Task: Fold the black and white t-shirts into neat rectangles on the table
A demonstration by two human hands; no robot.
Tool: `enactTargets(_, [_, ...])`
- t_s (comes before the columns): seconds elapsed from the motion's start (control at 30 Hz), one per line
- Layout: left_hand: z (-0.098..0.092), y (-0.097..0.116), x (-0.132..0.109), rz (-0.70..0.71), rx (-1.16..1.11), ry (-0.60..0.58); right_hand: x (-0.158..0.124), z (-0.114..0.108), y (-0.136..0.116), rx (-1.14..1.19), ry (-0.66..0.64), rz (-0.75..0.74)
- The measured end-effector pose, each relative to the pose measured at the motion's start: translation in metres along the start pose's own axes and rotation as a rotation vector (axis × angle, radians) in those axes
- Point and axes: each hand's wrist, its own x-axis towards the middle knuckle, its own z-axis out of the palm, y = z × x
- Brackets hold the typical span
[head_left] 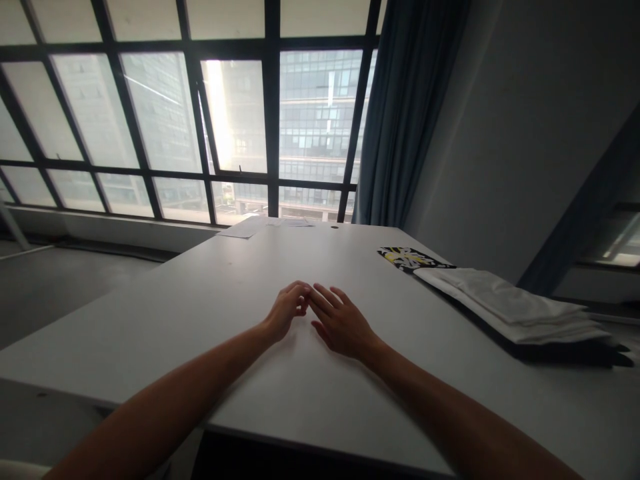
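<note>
Bent over the white table (210,363), this person has both hands out in front, the fingertips meeting, with twelve o'clock toward the window (235,120). The left hand (285,313) is loosely curled, thumb bent in near the fingers; the right hand (345,327) is spread nearly flat, thumb held apart. I see nothing in either, though a tiny thing pinched where they touch would escape me. From the right hand, the nearer one, the patterned sheet (407,257) lies at about two o'clock and the white folded stack (500,303) toward three, well apart from the fingers, its long axis running from ten to four. Loose papers (245,228) sit off at eleven, too washed out to read. The dark layer (540,353) under the stack is mostly covered and its near end blurs; both palms are hidden, and the forearms run out of sight at five and seven.
</note>
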Motion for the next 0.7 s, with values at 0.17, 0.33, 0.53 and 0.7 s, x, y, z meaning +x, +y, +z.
enactTargets(0.17, [0.0003, -0.0005, -0.0001, -0.002, -0.004, 0.015, 0.0002, -0.0006, -0.0004, 0.004, 0.003, 0.002])
enactTargets(0.33, [-0.0003, -0.0018, 0.0009, 0.002, -0.001, 0.016, 0.0002, -0.0013, -0.0005, -0.001, 0.0, -0.003])
enactTargets(0.53, [-0.0031, -0.0043, 0.0023, -0.038, -0.024, -0.005, -0.0019, 0.0017, 0.0005, -0.014, -0.006, 0.003])
enactTargets(0.7, [-0.0035, -0.0031, 0.0024, -0.031, -0.031, -0.025, -0.0017, 0.0006, 0.0012, -0.002, -0.006, 0.012])
